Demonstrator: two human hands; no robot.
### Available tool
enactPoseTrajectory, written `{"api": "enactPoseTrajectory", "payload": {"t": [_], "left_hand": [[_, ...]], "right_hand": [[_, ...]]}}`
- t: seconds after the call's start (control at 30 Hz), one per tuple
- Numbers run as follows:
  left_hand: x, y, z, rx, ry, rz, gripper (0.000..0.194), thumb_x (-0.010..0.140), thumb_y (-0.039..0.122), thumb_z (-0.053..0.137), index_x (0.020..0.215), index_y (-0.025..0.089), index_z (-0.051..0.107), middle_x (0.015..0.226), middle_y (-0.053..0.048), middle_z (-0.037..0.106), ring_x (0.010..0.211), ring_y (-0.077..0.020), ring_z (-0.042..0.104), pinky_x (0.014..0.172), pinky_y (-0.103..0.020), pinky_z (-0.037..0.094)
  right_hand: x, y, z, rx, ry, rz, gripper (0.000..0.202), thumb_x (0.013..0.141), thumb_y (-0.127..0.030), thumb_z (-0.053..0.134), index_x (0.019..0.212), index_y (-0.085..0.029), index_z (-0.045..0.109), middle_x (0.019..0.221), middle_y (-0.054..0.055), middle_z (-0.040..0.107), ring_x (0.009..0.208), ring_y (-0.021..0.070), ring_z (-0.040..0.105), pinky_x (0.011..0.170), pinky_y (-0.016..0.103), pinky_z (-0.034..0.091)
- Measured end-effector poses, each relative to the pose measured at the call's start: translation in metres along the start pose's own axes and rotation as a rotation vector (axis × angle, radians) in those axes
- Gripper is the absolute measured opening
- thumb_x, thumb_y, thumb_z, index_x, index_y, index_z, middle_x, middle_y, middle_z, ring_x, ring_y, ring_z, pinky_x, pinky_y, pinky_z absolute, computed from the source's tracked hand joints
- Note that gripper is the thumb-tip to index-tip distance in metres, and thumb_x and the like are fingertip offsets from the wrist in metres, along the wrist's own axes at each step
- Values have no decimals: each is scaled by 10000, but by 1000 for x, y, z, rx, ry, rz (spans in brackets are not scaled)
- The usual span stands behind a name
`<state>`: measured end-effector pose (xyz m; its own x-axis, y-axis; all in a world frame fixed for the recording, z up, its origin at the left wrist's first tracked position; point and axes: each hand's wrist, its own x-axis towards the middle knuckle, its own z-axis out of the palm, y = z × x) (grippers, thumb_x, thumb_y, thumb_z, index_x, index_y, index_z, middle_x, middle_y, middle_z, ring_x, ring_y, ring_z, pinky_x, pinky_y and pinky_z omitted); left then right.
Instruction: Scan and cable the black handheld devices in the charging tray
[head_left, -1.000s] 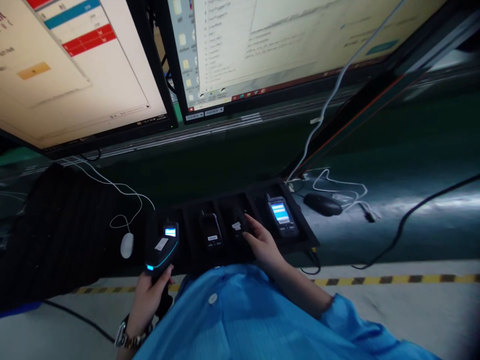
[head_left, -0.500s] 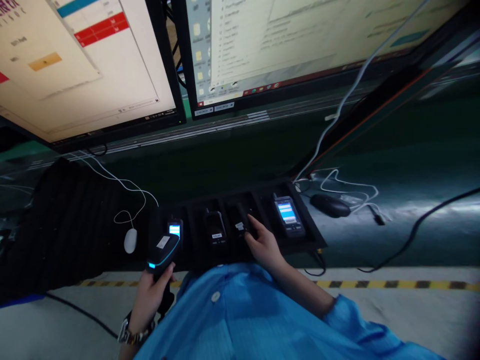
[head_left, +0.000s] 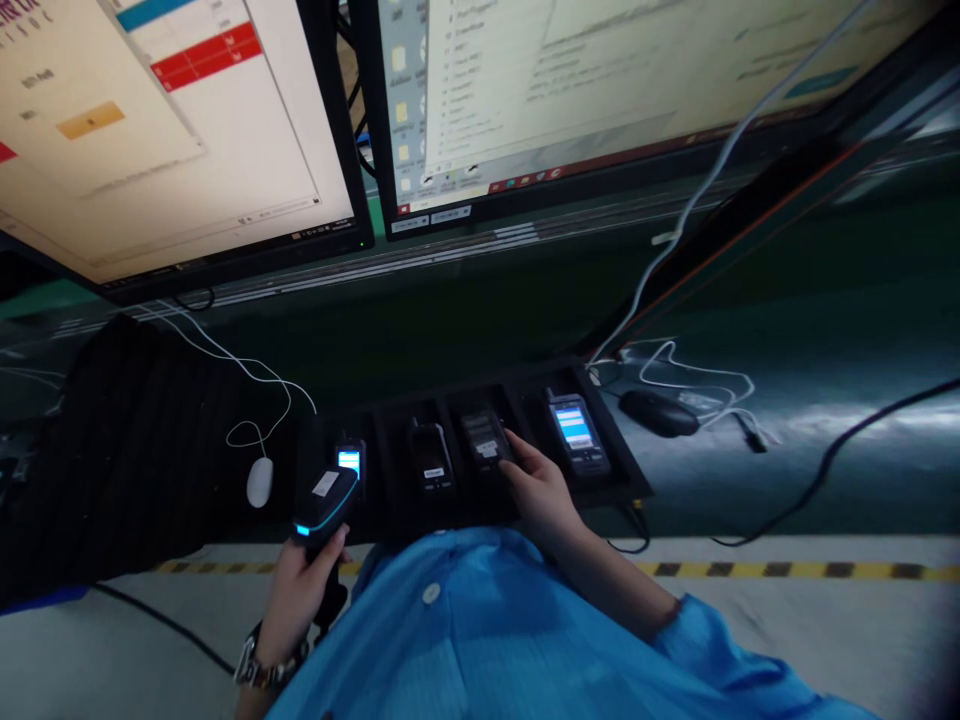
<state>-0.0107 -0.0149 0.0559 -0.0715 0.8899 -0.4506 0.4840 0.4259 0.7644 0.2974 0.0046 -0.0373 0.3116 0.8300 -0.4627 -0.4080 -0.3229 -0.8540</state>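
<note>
My left hand (head_left: 296,590) is closed around the handle of a barcode scanner (head_left: 327,503), whose blue light is on. The scanner's head partly covers a handheld terminal (head_left: 349,457) with a lit screen in the leftmost compartment of a black tray (head_left: 624,440). With thumb and fingers, my right hand (head_left: 541,495) grips the right edge of a dark-screened handheld terminal (head_left: 481,432) at the third compartment. To its left lies another dark terminal (head_left: 433,455) with a white label. In the rightmost compartment a terminal (head_left: 576,428) shows a blue and white screen.
Two monitors (head_left: 360,240) stand at the back. A white mouse (head_left: 259,482) sits left of the tray, a black mouse (head_left: 660,412) to its right among white cables (head_left: 720,385). Black ribbed material (head_left: 135,450) is piled at the far left.
The terminal at my right hand has turned from nearly edge-on to face up, so its screen now shows. My right hand has shifted slightly right; my left hand stays nearly still.
</note>
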Motion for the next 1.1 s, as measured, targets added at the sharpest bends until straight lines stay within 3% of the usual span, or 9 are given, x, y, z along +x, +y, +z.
{"api": "enactPoseTrajectory", "payload": {"t": [0.4,0.47,0.57,0.63,0.7,0.77,0.87,0.97,1.1], "left_hand": [[2,5,2,-7,-1,11,524,697,654,612,842,156,687,664,-52,667,709,-226,627,746,-354,497],[1,4,2,4,9,11,510,706,644,608,840,158,686,673,-52,670,713,-227,628,744,-353,496],[0,5,2,16,15,18,496,706,639,605,814,162,686,672,-52,670,711,-231,628,747,-356,495],[0,6,3,17,-8,34,478,719,626,598,804,163,685,664,-50,666,706,-229,626,746,-353,492],[2,6,6,24,-35,50,461,738,608,590,808,162,683,661,-48,663,700,-226,622,729,-345,488],[3,7,10,29,-50,63,453,747,596,589,819,158,682,661,-46,661,693,-222,618,717,-339,485],[3,7,15,20,-80,70,455,748,587,602,850,150,680,674,-45,663,695,-218,617,721,-335,486],[1,4,18,14,-102,80,452,762,575,607,879,145,682,706,-45,668,725,-214,621,763,-337,486],[-5,9,18,-1,-95,70,475,766,581,606,914,136,681,729,-51,667,735,-215,612,774,-348,481]], "right_hand": [[0,5,-8,-209,-64,-126,644,728,-331,644,1341,-204,494,1246,74,602,1156,279,557,1013,444,463],[-1,4,-9,-382,-25,-289,578,766,-299,583,1328,-188,507,1278,99,573,1184,294,527,1037,487,425],[-5,0,-2,-742,40,-734,485,806,-215,499,1287,-167,536,1357,139,488,1260,312,420,1054,539,370],[-9,-1,11,-933,-48,-905,432,845,-207,466,1268,-163,546,1328,150,500,1224,309,425,1017,524,397],[-12,1,30,-1122,-172,-883,461,868,-289,499,1299,-126,521,1312,177,499,1185,333,436,991,519,408],[-15,5,51,-1318,-225,-781,666,810,-391,604,1365,-58,447,1400,236,395,1221,400,384,990,551,380],[-16,11,79,-1464,-255,-679,790,727,-292,672,1415,-39,378,1493,277,215,1278,451,305,1007,575,322],[-12,13,92,-1253,-356,-622,748,659,-86,587,1391,-69,431,1497,249,233,1307,421,279,1055,563,257],[-3,4,94,-835,-404,-454,795,583,-83,553,1371,-83,450,1472,213,305,1313,383,302,1091,548,252]]}}
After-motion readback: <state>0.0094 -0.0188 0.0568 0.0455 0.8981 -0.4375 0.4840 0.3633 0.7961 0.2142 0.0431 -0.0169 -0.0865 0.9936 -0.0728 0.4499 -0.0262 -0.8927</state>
